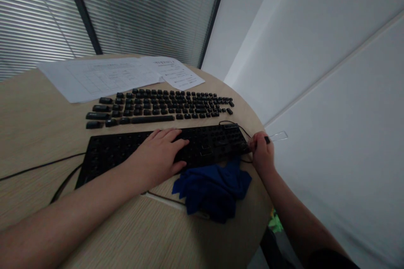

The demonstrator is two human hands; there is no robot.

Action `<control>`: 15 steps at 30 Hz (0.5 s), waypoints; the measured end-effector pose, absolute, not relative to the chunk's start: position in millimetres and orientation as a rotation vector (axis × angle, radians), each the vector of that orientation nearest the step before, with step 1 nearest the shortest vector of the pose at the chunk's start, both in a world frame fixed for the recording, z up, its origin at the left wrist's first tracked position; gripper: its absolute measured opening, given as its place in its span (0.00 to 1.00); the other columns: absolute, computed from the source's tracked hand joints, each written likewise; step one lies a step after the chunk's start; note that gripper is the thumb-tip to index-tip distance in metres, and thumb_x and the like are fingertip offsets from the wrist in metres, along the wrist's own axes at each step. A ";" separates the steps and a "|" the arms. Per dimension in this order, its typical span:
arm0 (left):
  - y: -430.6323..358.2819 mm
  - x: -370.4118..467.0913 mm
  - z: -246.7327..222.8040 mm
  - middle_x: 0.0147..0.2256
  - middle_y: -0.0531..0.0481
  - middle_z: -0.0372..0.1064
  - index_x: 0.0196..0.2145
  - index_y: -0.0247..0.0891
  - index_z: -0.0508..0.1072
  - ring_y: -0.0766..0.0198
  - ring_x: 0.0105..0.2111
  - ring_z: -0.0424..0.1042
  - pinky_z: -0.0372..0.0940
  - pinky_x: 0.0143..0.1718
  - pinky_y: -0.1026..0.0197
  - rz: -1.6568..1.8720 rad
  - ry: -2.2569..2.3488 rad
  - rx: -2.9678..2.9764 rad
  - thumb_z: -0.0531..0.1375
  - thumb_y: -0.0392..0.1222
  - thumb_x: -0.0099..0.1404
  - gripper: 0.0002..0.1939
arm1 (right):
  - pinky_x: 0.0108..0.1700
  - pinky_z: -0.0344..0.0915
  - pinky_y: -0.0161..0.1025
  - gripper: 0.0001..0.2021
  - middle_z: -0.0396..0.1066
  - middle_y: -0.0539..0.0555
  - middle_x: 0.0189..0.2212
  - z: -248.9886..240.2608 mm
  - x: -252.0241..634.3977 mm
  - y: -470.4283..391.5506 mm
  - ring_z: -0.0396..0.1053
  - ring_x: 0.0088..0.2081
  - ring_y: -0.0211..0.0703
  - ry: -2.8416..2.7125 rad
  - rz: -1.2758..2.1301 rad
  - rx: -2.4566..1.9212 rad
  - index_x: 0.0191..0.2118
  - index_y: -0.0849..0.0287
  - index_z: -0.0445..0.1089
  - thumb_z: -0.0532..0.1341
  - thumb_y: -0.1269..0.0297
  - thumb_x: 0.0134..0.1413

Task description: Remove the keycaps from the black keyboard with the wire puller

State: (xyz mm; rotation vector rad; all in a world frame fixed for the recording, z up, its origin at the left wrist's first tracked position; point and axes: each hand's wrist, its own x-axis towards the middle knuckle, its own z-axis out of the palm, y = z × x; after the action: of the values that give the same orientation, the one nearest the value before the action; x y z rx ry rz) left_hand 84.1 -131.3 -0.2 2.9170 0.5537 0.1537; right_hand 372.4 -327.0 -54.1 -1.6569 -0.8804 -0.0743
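A black keyboard base [202,147], its keycaps off over much of it, lies across the table. My left hand [160,151] rests on its middle with the fingers spread. At the keyboard's right end is my right hand [262,148], its fingers closed round a small tool with a black part and a clear or wire loop [279,136] that sticks out to the right. Loose black keycaps [153,119] stand in rows behind the keyboard. In front of it a crumpled blue cloth [217,189] touches its near edge.
Printed sheets of paper [104,77] lie at the back of the round wooden table [132,235]. Black cables [44,164] run off the keyboard to the left. A thin pale stick [166,200] lies partly under the cloth. A white wall [331,92] stands at the right.
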 end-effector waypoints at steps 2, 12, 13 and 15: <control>-131.4 83.8 0.3 0.68 0.33 0.64 0.62 0.38 0.77 0.38 0.68 0.63 0.56 0.69 0.37 0.162 0.557 2.900 0.67 0.49 0.64 0.30 | 0.24 0.55 0.36 0.23 0.55 0.44 0.19 -55.8 372.9 -326.7 0.57 0.21 0.38 -0.872 -0.072 -1.638 0.27 0.52 0.58 0.51 0.44 0.71; -127.8 83.9 1.3 0.64 0.32 0.69 0.59 0.34 0.78 0.37 0.63 0.69 0.60 0.67 0.37 0.387 0.494 2.791 0.65 0.50 0.66 0.27 | 0.24 0.56 0.36 0.21 0.62 0.47 0.21 -16.0 358.6 -324.9 0.61 0.22 0.39 -1.012 -0.189 -1.672 0.30 0.54 0.66 0.53 0.48 0.73; -128.8 84.0 4.6 0.62 0.34 0.72 0.57 0.35 0.79 0.39 0.61 0.71 0.62 0.65 0.39 0.458 0.474 2.745 0.63 0.51 0.68 0.25 | 0.25 0.58 0.37 0.20 0.63 0.47 0.21 -5.3 351.2 -321.4 0.62 0.23 0.39 -1.100 -0.195 -1.674 0.30 0.55 0.67 0.54 0.50 0.73; -131.7 83.4 13.4 0.55 0.38 0.77 0.52 0.37 0.80 0.45 0.55 0.75 0.67 0.60 0.43 0.558 0.458 2.607 0.60 0.52 0.70 0.21 | 0.29 0.61 0.37 0.18 0.68 0.49 0.23 16.1 332.1 -311.1 0.67 0.26 0.40 -1.324 -0.209 -1.636 0.31 0.55 0.69 0.55 0.55 0.73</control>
State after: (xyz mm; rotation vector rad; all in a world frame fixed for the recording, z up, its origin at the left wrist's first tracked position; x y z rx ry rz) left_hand 83.4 -131.7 13.4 2.6070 0.4576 0.5576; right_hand 332.1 -311.1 16.1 -1.6364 -1.3237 -0.2085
